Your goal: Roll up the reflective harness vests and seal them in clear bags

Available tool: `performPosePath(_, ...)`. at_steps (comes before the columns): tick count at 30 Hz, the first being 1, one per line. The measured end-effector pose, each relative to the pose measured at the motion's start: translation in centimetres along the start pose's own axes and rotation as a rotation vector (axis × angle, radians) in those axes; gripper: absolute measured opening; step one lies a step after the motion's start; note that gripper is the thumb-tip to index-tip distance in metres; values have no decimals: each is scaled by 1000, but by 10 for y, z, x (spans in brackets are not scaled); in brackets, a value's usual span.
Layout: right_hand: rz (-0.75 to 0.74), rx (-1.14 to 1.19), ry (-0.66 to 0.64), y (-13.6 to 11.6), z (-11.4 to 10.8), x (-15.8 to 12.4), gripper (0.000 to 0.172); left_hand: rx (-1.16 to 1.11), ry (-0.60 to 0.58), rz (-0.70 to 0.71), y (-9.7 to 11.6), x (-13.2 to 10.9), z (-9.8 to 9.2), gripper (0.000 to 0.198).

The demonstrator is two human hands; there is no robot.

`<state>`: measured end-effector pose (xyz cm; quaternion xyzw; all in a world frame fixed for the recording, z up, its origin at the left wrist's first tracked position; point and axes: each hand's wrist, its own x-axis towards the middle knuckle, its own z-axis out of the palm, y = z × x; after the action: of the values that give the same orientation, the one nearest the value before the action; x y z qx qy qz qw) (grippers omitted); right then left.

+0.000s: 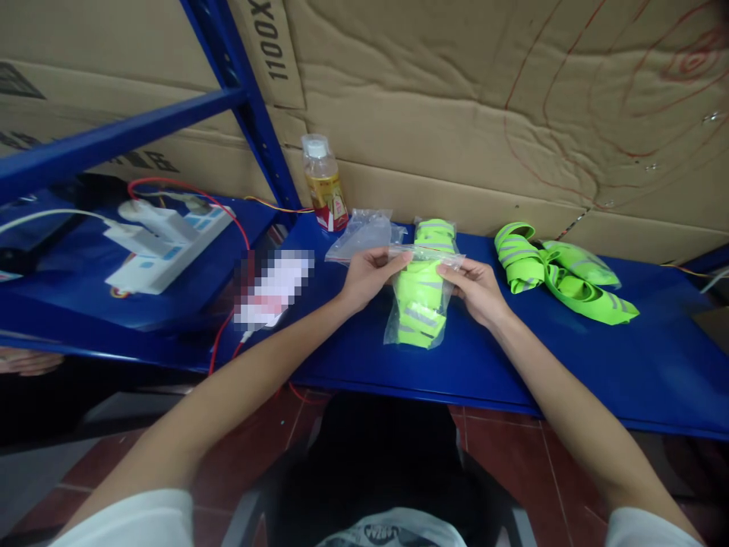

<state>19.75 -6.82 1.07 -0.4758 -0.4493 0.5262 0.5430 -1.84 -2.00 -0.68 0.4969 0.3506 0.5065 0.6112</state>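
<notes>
A clear plastic bag [418, 308] holding a folded neon-green reflective band hangs over the blue shelf [626, 372]. My left hand [370, 275] pinches the bag's top edge on the left side. My right hand [475, 287] pinches the same top edge on the right. Both hands are closed on the bag's mouth. Behind it lies another bagged green band [436, 232], and an empty clear bag [364, 232] sits to its left.
Loose neon-green bands [563, 273] lie at the right of the shelf. A drink bottle [323, 186] stands at the back by the blue post [250, 106]. A white power strip [165, 247] with red wires sits on the left shelf. Cardboard lines the wall.
</notes>
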Motion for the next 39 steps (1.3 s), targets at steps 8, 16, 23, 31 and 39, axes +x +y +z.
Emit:
performPosePath(8,83,86,-29,9,2,-1,49,-24,13,-97,2,-4,3,53)
performPosePath(16,-39,30,84,13,0,-1,45,152,50,56,-1,-3,3,49)
performPosePath(23,-24,47,70,10,-1,0,42,52,94,106,1,0,-3,42)
performPosePath(31,-5,56,68,10,1,-1,45,48,102,106,5,-1,0,45)
performPosePath(39,-20,4,102,5,0,-2,47,40,58,-11,4,0,-2,54)
